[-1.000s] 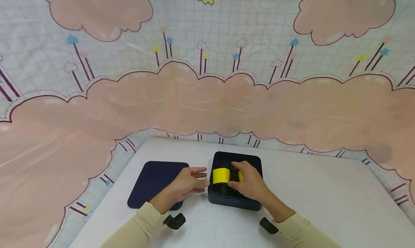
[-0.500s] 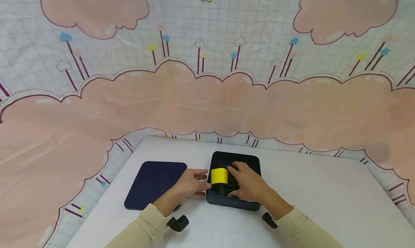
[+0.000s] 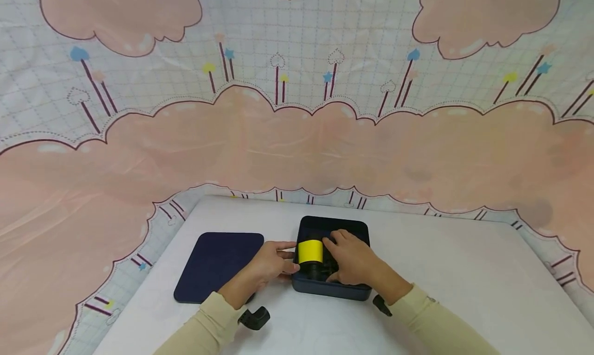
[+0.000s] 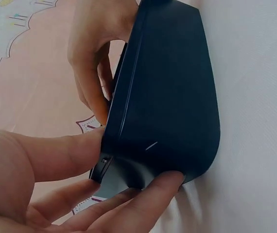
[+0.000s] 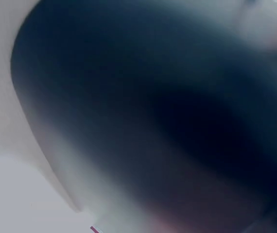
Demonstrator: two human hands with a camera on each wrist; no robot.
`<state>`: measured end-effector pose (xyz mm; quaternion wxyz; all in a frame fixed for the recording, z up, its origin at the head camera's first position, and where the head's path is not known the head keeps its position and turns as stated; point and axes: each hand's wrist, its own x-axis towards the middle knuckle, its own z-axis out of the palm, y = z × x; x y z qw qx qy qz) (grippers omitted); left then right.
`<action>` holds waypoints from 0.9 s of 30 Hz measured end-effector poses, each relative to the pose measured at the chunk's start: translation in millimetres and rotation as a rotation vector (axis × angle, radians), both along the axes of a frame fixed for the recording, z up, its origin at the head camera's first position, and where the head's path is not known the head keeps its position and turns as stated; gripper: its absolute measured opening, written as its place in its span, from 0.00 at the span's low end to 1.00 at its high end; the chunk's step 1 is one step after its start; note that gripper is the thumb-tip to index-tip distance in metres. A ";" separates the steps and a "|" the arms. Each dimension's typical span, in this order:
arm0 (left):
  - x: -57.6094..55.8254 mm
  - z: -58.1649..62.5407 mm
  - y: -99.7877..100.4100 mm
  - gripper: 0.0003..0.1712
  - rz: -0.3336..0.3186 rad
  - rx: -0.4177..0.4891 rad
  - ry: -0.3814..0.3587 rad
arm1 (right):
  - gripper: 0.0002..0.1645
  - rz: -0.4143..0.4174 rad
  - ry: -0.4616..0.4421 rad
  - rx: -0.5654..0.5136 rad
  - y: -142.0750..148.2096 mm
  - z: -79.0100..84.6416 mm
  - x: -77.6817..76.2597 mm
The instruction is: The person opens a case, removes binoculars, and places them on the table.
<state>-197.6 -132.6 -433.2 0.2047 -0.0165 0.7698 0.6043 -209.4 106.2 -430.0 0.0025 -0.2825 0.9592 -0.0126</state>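
Note:
A dark navy rectangular box (image 3: 331, 288) stands uncovered on the white table. In its left half lies a yellow-and-black cylinder-shaped thing (image 3: 310, 252). My left hand (image 3: 270, 262) is at the box's left side; in the left wrist view its thumb touches the rim and its nearly straight fingers rest against the wall near the corner. My right hand (image 3: 355, 259) reaches into the right half, fingers bent over a black part (image 3: 329, 266); I cannot tell whether it grips this. The right wrist view shows the box's dark wall (image 5: 104, 87) close up and blurred.
Left of the box a flat navy lid (image 3: 215, 267) lies on the table (image 3: 441, 272), partly under my left forearm. Black wrist cameras (image 3: 255, 318) hang below both sleeves. A printed cloth (image 3: 297, 148) with clouds stands behind the table.
The right hand has settled lower over the box's right half, and the yellow piece seen at its fingers is now covered. The left hand has come up against the box's left side.

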 end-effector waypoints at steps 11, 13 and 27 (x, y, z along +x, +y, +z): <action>-0.2 0.1 -0.7 0.41 -0.001 0.013 -0.007 | 0.58 0.013 -0.042 0.027 0.1 -1.3 -10.0; -1.0 -0.4 -0.6 0.41 -0.001 0.015 -0.010 | 0.59 0.007 -0.050 0.026 0.2 -2.6 -11.7; 0.2 0.5 -1.1 0.41 0.006 0.032 -0.021 | 0.57 0.010 -0.053 -0.003 0.6 -3.0 -18.0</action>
